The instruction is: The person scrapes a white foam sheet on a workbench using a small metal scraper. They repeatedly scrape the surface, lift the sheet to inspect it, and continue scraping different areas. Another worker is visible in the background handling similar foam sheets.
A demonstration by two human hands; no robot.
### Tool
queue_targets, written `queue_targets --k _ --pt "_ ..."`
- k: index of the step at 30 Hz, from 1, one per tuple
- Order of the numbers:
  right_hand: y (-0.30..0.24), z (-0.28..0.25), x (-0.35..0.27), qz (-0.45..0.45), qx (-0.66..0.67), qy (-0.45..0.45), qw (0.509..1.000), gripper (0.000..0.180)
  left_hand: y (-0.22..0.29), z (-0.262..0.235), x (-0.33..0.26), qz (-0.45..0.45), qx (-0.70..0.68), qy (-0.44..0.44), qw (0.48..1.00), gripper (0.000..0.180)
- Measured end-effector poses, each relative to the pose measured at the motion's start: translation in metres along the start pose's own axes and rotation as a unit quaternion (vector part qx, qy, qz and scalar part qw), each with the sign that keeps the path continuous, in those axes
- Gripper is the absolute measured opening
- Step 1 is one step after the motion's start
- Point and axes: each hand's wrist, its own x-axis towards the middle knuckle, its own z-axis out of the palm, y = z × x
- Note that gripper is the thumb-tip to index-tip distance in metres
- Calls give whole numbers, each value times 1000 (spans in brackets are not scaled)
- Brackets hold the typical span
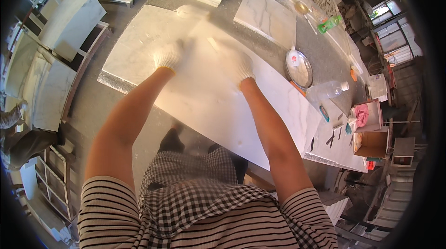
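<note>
My left hand (168, 57), in a white knit glove, is over a pale marble slab (223, 119) laid across the table. A dark blurred shape (186, 44) is beside its fingers; I cannot make out what it is. To the right, my right hand (239, 64), gloved alike, is low over the same slab. A small pale strip (213, 42) shows just beyond it, its kind unclear. Whitish haze and blur cover the fingers of both hands, so their grip does not show.
Another marble slab (268, 19) lies at the far right. Near it are an oval dish (303, 73) with a white bottle (292, 58), a clear plastic bottle (332, 89), a green bottle (330, 24) and a cardboard box (374, 143). Stacked stone blocks (72, 23) stand left.
</note>
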Motion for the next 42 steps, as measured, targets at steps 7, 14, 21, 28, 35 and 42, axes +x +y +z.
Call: queue_targets --k 7,14,21,28,35,42 --pt "0 -16 5 53 57 -83 993 44 -1 0 1 -4 14 -10 1000 61" --pt "-4 13 40 83 84 -30 992 44 -14 17 5 29 -33 55 997 59" --pt "6 27 41 77 -24 -34 996 37 -12 13 3 33 11 26 999 55" --pt "11 21 36 44 -36 -68 996 34 -10 10 6 22 17 15 999 57" --pt "0 7 26 73 -50 -104 991 32 -3 2 1 -5 -9 -24 1000 60" --pt "0 -5 -3 53 46 -56 996 40 -2 -1 2 0 0 -10 1000 60"
